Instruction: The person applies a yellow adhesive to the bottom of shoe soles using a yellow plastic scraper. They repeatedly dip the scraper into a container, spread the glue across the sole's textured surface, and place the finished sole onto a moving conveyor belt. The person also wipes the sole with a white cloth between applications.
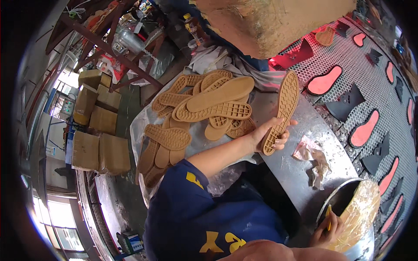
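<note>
My left hand (274, 134) is wrapped round the lower part of a tan shoe sole (287, 95). The sole stands nearly upright above the metal table, its patterned tread in sight. Low on the right, my right hand (333, 234) grips a slim yellow handle (328, 216) at the edge of a round container (363, 209) wrapped in clear film. The inside of this container is dark, and I cannot make out the handle's far end. Left of my left forearm, many tan soles (222, 95) lie heaped on plastic sheeting, some tread up, some smooth side up.
Crumpled stained paper or cloth (312, 156) lies on the metal table (300, 135). To the right runs a mesh conveyor (348, 56) bearing pink-lit soles (324, 80) and black shoe pieces (344, 102). Cardboard boxes (98, 126) are stacked at left; a brown panel (278, 21) overhangs the far side.
</note>
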Available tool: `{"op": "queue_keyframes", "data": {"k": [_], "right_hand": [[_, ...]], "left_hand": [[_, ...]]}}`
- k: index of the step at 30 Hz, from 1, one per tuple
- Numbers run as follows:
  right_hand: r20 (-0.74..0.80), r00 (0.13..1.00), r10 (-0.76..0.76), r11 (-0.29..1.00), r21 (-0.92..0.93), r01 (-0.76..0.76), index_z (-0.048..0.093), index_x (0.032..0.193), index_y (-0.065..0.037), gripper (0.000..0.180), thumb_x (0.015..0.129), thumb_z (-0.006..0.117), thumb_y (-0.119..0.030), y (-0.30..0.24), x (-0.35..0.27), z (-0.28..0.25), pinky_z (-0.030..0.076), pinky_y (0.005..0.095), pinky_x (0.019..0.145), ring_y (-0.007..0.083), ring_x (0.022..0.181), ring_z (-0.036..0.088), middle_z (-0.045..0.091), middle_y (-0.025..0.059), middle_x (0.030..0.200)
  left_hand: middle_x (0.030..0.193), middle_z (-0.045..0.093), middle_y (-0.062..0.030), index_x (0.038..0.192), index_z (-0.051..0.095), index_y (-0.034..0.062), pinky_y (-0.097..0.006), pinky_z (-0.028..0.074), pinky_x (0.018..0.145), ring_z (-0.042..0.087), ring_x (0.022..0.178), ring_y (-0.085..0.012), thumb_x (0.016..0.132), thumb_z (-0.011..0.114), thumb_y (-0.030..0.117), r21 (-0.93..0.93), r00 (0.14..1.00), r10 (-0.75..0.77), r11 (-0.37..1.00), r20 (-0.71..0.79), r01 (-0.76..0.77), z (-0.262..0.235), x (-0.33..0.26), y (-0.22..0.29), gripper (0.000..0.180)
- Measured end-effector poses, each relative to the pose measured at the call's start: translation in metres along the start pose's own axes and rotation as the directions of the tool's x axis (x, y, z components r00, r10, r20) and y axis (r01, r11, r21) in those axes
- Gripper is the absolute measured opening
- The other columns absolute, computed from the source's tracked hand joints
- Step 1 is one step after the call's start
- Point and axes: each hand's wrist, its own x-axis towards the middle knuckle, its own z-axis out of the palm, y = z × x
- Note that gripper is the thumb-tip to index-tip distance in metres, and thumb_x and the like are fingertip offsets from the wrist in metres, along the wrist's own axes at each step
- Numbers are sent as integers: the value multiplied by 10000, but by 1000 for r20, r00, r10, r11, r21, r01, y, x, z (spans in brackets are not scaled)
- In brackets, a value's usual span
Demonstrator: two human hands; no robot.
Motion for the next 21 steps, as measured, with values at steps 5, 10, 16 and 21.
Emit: {"op": "queue_keyframes", "data": {"k": [5, 10, 16, 21], "right_hand": [[24, 999, 25, 998, -63, -24, 620, 1049, -22, 208, 860, 568, 46, 2, -2, 0, 399, 387, 829, 282, 902, 546, 588, 125, 943], [-11, 1000, 9, 999, -48, -9, 620, 1046, -23, 210, 851, 575, 43, 9, -10, 2, 398, 386, 825, 282, 885, 547, 592, 125, 935], [-31, 999, 21, 999, -29, -22, 626, 1037, -21, 209, 843, 582, 42, 11, -12, 1, 400, 382, 822, 280, 879, 549, 596, 127, 923], [-93, 995, 18, 998, -50, -23, 655, 969, -24, 182, 796, 609, 8, 10, -12, 1, 391, 385, 793, 263, 820, 561, 594, 91, 843]], "left_hand": [[745, 500, -46, 1284, 448, 94, -260, 383, 502, 454, 555, -112, 899, 559, 440, -22, 999, -4, 1000, -35, 3, 6, -3, -2, 529], [771, 500, -61, 1329, 422, 54, -255, 397, 498, 432, 586, -120, 894, 558, 443, -4, 1000, 5, 1000, -12, -5, 5, -1, -7, 600], [785, 496, -61, 1347, 398, 56, -248, 394, 497, 418, 565, -120, 899, 554, 455, 39, 1000, 3, 999, -18, -2, 11, 1, -13, 620], [800, 502, -62, 1355, 385, 53, -245, 394, 498, 430, 573, -114, 893, 565, 450, 126, 1000, -6, 992, 15, 4, 16, 0, -19, 636]]}}
